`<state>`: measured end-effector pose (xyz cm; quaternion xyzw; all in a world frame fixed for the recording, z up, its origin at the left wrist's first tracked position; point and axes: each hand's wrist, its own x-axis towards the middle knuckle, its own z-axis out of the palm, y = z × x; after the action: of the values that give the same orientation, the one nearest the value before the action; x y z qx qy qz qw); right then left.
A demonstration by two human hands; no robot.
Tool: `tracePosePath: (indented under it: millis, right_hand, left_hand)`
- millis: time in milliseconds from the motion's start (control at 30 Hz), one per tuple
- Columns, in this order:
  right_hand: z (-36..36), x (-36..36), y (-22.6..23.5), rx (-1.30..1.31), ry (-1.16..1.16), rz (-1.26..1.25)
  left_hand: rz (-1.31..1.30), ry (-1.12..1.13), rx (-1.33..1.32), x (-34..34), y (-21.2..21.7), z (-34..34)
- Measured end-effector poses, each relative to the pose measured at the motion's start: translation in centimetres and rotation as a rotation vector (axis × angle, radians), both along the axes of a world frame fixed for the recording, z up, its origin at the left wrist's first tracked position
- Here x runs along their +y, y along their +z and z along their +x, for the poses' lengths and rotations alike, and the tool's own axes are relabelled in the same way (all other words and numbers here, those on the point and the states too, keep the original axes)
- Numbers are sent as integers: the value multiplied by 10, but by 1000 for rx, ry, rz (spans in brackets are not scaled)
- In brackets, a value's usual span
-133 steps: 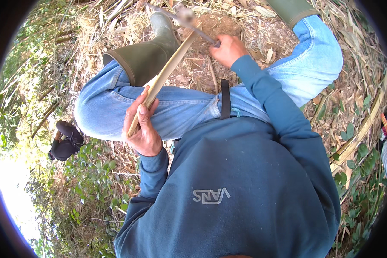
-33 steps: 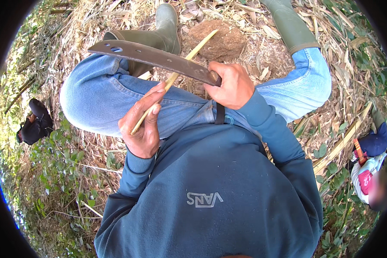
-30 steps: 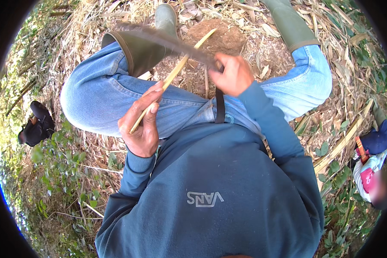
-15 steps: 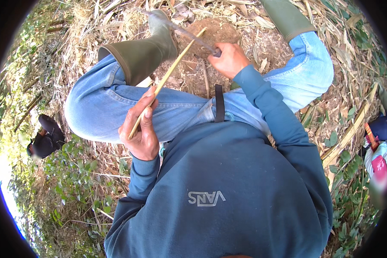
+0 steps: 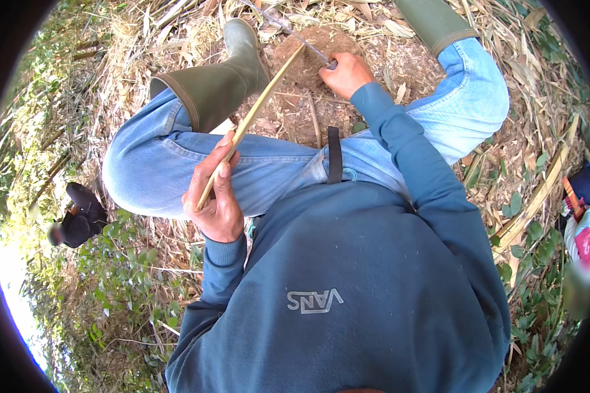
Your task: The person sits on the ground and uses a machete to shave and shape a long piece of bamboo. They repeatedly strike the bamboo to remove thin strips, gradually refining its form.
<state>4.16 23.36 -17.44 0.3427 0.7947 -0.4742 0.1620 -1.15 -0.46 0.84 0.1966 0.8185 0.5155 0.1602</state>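
My left hand (image 5: 217, 196) is closed around the lower part of a long, narrow yellowish-green strip (image 5: 259, 105) that looks like split bamboo. The strip slants up and to the right over my bent left leg. Farther out, my right hand (image 5: 349, 75) grips the dark handle of a long thin knife (image 5: 288, 31), its blade pointing away to the upper left. The strip's far tip meets the blade in the picture, close to the handle; whether they touch I cannot tell. The knife's far end runs out at the upper edge.
Green rubber boots (image 5: 226, 82) and jeans (image 5: 154, 154) cover my spread legs. Between them lies a brown mound (image 5: 308, 72) of earth or shavings. Dry leaves and stalks litter the ground. A person in dark clothing (image 5: 85, 216) is at the left; another person in colourful clothing (image 5: 587, 242) at the right edge.
The knife has moved a little up and away, so its blade now lies at the strip's tip instead of crossing below it. The strip's far end has shifted slightly left.
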Motion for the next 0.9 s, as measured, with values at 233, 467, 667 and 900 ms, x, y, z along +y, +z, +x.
tracePosePath:
  millis: [233,467,667,900]
  right_hand:
    - [-1,-3,5,28,-19,-23]
    - [1,-10,6,4,45,4]
    - [-4,0,5,-52,2,-64]
    - [17,-41,54,304,45,-5]
  left_hand:
    - [6,28,-10,-3,-1,2]
    - [25,45,-26,-8,-3,2]
    - [3,35,-18,-3,-2,2]
    - [7,113,-35,-5,-3,4]
